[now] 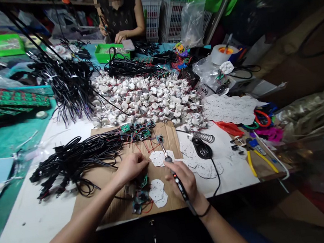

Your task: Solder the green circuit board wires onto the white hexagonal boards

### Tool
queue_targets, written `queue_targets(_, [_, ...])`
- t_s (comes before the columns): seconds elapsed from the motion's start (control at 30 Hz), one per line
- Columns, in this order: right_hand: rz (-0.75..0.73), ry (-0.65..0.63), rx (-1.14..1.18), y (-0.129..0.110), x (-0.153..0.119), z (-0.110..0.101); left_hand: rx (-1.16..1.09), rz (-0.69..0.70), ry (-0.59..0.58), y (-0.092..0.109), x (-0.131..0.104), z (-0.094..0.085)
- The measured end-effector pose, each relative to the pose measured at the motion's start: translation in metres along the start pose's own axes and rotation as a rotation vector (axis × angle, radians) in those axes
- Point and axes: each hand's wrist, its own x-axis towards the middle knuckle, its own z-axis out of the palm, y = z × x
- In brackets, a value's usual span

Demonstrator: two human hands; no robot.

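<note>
My right hand [184, 180] is wrapped round a soldering iron [180, 186] with a lit red display, its metal shaft pointing away from me over a white angular board [157, 158]. The fingertips of my left hand [132, 167] are pinched together at that board's left edge, on what looks like a thin wire, mostly hidden. Beyond the hands, small green circuit boards [125, 128] with red wires lie on a cardboard sheet [168, 132]. Nearer me are more white boards [158, 191] and a circuit board with dark parts [140, 199].
Black cables [80, 158] lie left of the cardboard. A large heap of white round parts [147, 97] spreads behind it. On the right are an iron stand with a coil [202, 146] and yellow-handled pliers [259, 160]. Another person [120, 19] sits across, by a green tray [111, 52].
</note>
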Motion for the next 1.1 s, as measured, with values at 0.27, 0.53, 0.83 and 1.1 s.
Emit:
queue_targets(0.27, [0.255, 0.053, 0.091, -0.017, -0.031, 0.007, 0.084, -0.034, 0.013, 0.008, -0.004, 0.001])
queue_targets(0.53, [0.367, 0.031, 0.150, -0.015, -0.035, 0.012, 0.138, -0.033, 0.057, 0.005, -0.008, 0.009])
queue_targets(0.83, [0.380, -0.003, 0.174, -0.016, -0.035, 0.011, 0.197, -0.048, 0.048, 0.006, -0.007, 0.011])
queue_targets(1.1, [0.390, -0.006, 0.174, -0.016, -0.033, 0.012, 0.205, -0.069, 0.019, 0.008, -0.007, 0.009])
